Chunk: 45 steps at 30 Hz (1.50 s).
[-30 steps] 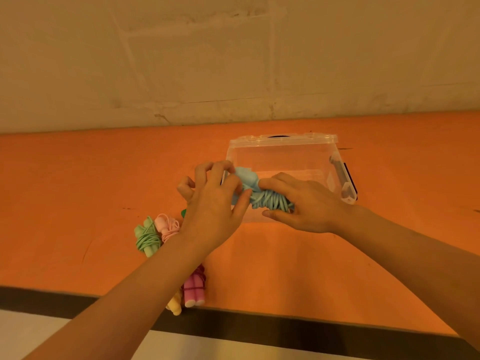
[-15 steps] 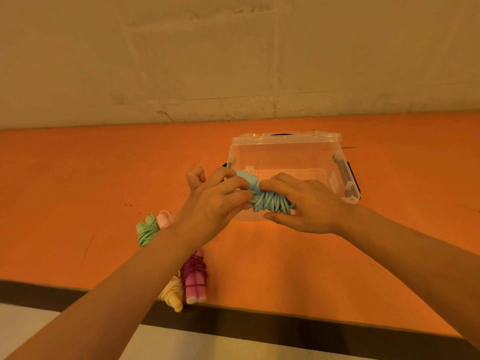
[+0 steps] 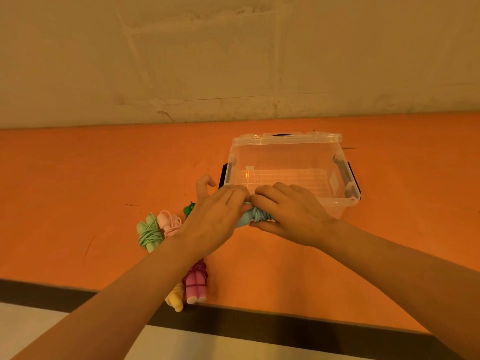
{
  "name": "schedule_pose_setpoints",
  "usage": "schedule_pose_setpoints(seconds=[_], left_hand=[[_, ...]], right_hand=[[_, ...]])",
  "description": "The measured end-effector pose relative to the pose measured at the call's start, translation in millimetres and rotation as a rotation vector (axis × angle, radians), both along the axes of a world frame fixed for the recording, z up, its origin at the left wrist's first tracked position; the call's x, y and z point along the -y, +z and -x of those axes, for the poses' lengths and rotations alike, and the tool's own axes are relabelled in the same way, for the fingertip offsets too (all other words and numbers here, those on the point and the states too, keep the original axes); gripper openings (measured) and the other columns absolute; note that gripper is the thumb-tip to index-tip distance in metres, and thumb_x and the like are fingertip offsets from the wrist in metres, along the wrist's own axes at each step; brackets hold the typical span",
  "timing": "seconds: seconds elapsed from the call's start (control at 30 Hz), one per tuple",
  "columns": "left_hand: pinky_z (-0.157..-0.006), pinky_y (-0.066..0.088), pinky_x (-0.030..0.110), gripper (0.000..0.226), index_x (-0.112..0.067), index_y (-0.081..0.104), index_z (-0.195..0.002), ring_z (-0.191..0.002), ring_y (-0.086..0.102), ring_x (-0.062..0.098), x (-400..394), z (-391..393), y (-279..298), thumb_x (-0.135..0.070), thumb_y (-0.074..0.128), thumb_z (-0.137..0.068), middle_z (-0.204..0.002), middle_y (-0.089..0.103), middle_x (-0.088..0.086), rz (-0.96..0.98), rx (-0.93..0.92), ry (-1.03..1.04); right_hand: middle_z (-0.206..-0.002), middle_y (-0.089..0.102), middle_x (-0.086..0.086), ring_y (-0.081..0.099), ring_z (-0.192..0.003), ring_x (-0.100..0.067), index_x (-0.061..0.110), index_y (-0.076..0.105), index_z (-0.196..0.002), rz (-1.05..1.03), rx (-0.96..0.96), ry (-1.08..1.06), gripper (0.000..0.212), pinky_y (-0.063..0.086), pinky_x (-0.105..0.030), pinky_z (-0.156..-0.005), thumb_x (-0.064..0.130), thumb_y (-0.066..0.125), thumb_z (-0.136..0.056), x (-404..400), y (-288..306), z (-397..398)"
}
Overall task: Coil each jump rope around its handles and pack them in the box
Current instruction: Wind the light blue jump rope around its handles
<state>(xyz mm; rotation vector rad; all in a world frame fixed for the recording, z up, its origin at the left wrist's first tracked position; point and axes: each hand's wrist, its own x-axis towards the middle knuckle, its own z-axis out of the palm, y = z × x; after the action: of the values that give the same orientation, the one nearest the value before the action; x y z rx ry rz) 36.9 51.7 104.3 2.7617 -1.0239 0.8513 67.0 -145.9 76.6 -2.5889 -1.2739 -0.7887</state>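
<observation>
**Obs 1:** Both hands have a grip on the blue jump rope (image 3: pixel 255 216). The right hand (image 3: pixel 291 213) has its fingers curled over the top of the coiled cord and its thumb underneath. The left hand (image 3: pixel 217 219) covers the handle end, fingers bent onto the bundle where the two hands meet; its little finger sticks up, hooked and free.

**Obs 2:** Where is the bundle relative to the box?

**Obs 1:** Just in front of the near wall of the clear box (image 3: pixel 287 141), close to the near left corner. Whether it rests on the orange desk (image 3: pixel 78 190) or is lifted off it, I cannot tell. Only a short stretch of pale blue handle and a few cord turns show between the hands.

**Obs 2:** Box state?

**Obs 1:** Open-topped, transparent, with dark latches on the left and right ends. It sits on the desk near the wall.

**Obs 2:** Other ropes?

**Obs 1:** Already coiled, lying on the desk partly under the left forearm: a light green jump rope (image 3: pixel 149 233), a pale pink jump rope (image 3: pixel 168 223) touching it, a magenta jump rope (image 3: pixel 196 285) and a yellow jump rope (image 3: pixel 176 298) by the front edge. A dark green piece (image 3: pixel 188 209) shows past the left wrist; I cannot identify it.
</observation>
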Motion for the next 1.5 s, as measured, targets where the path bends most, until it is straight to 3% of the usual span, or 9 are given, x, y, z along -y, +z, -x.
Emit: schedule_pose_setpoints(seconds=[0.17,0.27,0.43,0.57,0.73,0.97,1.17,1.33,1.5], left_hand=[[-0.079,0.02,0.038,0.036,-0.017,0.049,-0.104,-0.108,0.051,0.015,-1,2,5,0.0,0.069,-0.079,-0.109,0.062,-0.004,-0.046,0.083,-0.03],[-0.075,0.017,0.035,0.016,-0.02,0.049,-0.104,-0.107,0.042,0.019,7,5,15,-0.013,0.056,-0.091,-0.114,0.056,-0.009,0.076,0.057,-0.016],[-0.08,0.022,0.033,0.009,-0.036,0.049,-0.096,-0.099,0.027,0.0,20,14,14,-0.034,0.04,-0.094,-0.106,0.034,-0.025,0.371,-0.332,0.03],[-0.081,0.022,0.031,0.023,-0.033,0.05,-0.086,-0.102,0.028,-0.003,19,10,16,-0.049,0.034,-0.089,-0.099,0.031,-0.025,0.431,-0.532,0.007],[-0.08,0.029,0.033,0.026,-0.027,0.055,-0.074,-0.09,0.036,0.008,16,9,21,-0.047,0.047,-0.087,-0.087,0.039,-0.01,0.397,-0.512,-0.053],[-0.074,0.022,0.025,0.021,-0.036,0.049,-0.07,-0.086,0.036,0.003,21,7,28,-0.048,0.05,-0.087,-0.077,0.038,-0.012,0.311,-0.486,-0.105],[-0.076,0.022,0.018,0.028,-0.028,0.052,-0.068,-0.081,0.035,0.005,24,7,24,-0.047,0.048,-0.088,-0.072,0.037,-0.013,0.313,-0.53,-0.148],[-0.075,0.013,0.031,0.027,-0.03,0.061,-0.076,-0.085,0.037,0.007,19,12,19,-0.046,0.047,-0.093,-0.08,0.043,-0.013,0.056,-0.233,-0.1],[-0.078,0.022,0.039,0.023,-0.029,0.062,-0.088,-0.089,0.049,0.016,16,16,8,-0.042,0.045,-0.096,-0.088,0.051,-0.008,-0.129,-0.041,-0.091]], right_hand=[[-0.106,0.063,-0.005,0.057,-0.075,-0.024,0.017,0.048,-0.112,0.018,0.15,0.036,0.037,0.045,-0.033,-0.053,0.046,0.048,-0.089,8,3,-5],[-0.107,0.064,-0.005,0.057,-0.074,-0.024,0.017,0.047,-0.111,-0.006,0.162,0.042,0.036,0.046,-0.033,-0.054,0.046,0.049,-0.09,10,8,-7],[-0.107,0.065,-0.003,0.058,-0.074,-0.023,0.017,0.051,-0.11,-0.05,0.172,0.032,0.033,0.046,-0.034,-0.052,0.043,0.051,-0.091,15,2,-8],[-0.107,0.065,-0.002,0.059,-0.076,-0.022,0.018,0.05,-0.11,-0.051,0.169,0.045,0.034,0.044,-0.032,-0.052,0.045,0.054,-0.09,16,2,-10],[-0.109,0.066,-0.004,0.059,-0.077,-0.023,0.016,0.049,-0.113,-0.017,0.17,0.154,0.036,0.045,-0.035,-0.053,0.044,0.053,-0.091,18,6,-10],[-0.11,0.064,-0.004,0.055,-0.074,-0.022,0.018,0.048,-0.117,0.063,0.15,0.152,0.036,0.047,-0.035,-0.053,0.046,0.05,-0.094,39,10,-14],[-0.109,0.065,-0.004,0.057,-0.067,-0.023,0.02,0.047,-0.117,0.083,0.116,0.103,0.037,0.048,-0.034,-0.049,0.051,0.038,-0.097,53,6,-16],[-0.11,0.065,-0.005,0.057,-0.066,-0.024,0.02,0.048,-0.117,0.074,0.101,0.096,0.038,0.049,-0.035,-0.049,0.05,0.036,-0.098,58,-5,-14],[-0.108,0.064,-0.007,0.058,-0.068,-0.024,0.018,0.048,-0.115,0.071,0.142,0.077,0.037,0.047,-0.034,-0.047,0.047,0.049,-0.092,49,-18,-7]])
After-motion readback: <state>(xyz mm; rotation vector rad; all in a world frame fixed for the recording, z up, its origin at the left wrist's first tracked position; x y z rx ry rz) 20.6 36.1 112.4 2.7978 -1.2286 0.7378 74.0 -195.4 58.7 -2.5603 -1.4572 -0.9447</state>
